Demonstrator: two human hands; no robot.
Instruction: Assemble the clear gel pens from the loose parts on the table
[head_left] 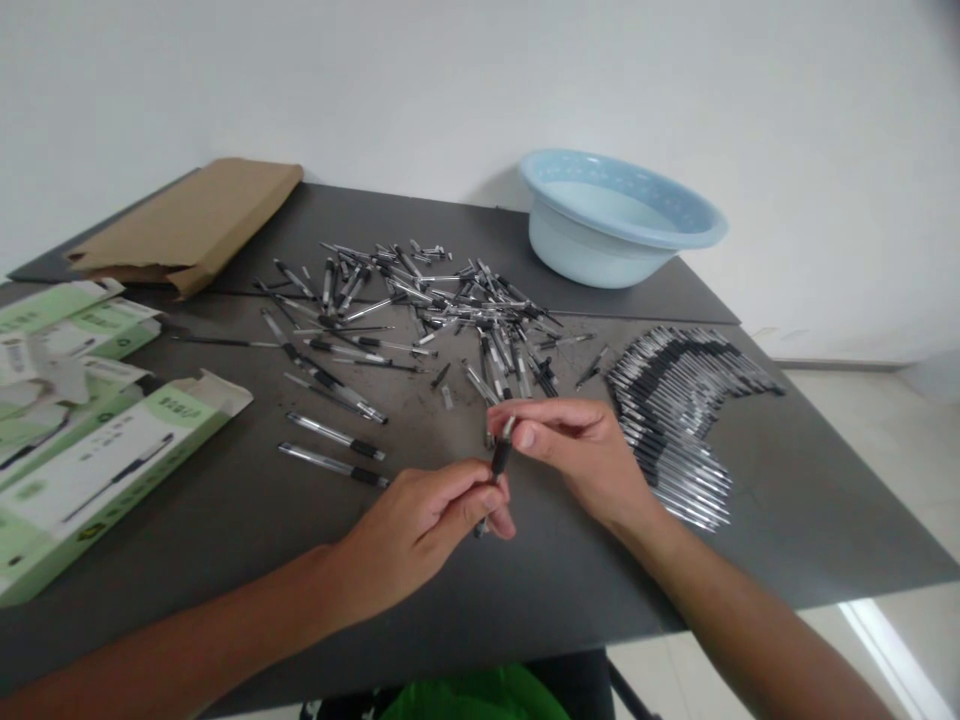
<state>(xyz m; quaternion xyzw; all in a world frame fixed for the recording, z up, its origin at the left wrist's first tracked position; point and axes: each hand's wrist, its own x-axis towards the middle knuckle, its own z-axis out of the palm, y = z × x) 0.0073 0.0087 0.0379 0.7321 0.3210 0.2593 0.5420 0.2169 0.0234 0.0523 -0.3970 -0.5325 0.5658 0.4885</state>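
Observation:
Between my hands is a pen (501, 460) with a black grip, tilted upward over the near part of the table. My left hand (431, 525) pinches its lower part between thumb and fingers. At the upper end, the thumb and forefinger of my right hand (577, 450) close around the silvery tip. Beyond my hands lies a loose heap of pen parts (457, 295), with clear barrels, black grips and thin refills mixed. To the right, many pens (675, 410) lie side by side in a curved row. Two clear barrels with black grips (334, 465) lie left of my left hand.
Green and white pen boxes (124, 470) are piled at the left edge of the grey table (810, 510). A brown paper bag (202, 215) lies at the back left. At the back right stands a light blue basin (600, 245), near the white wall.

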